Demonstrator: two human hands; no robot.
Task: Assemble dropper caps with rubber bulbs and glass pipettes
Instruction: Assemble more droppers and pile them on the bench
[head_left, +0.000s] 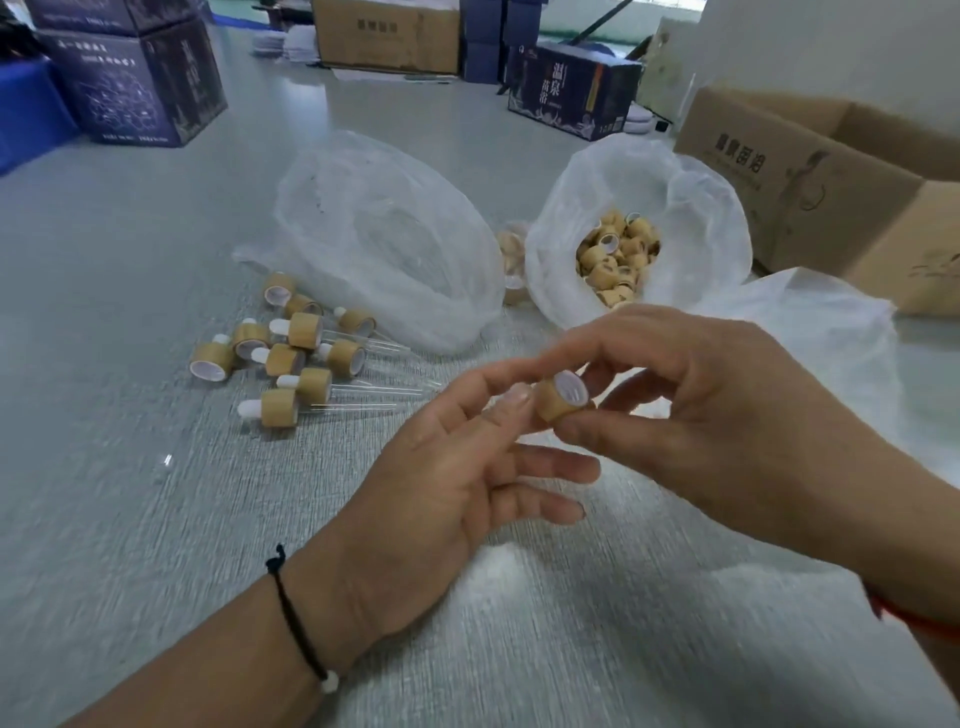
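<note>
Nearest the camera, above the grey desk (130, 519), the right hand (727, 431) pinches a bamboo dropper cap (558, 400) between thumb and curled fingers, its white inner opening turned up toward the viewer. The left hand (431, 488) touches the cap's side with thumb and forefinger, its other fingers spread loosely; a black cord bracelet (296, 618) circles that wrist. Farther left on the desk lies a cluster of finished droppers (296, 358), white bulbs and glass pipettes fitted. Behind them sits a crumpled clear plastic bag (379, 234), and beside it an open bag (675, 208) holding loose bamboo caps (618, 254). Cardboard boxes (831, 182) and dark printed cartons (140, 88) stand beyond.
</note>
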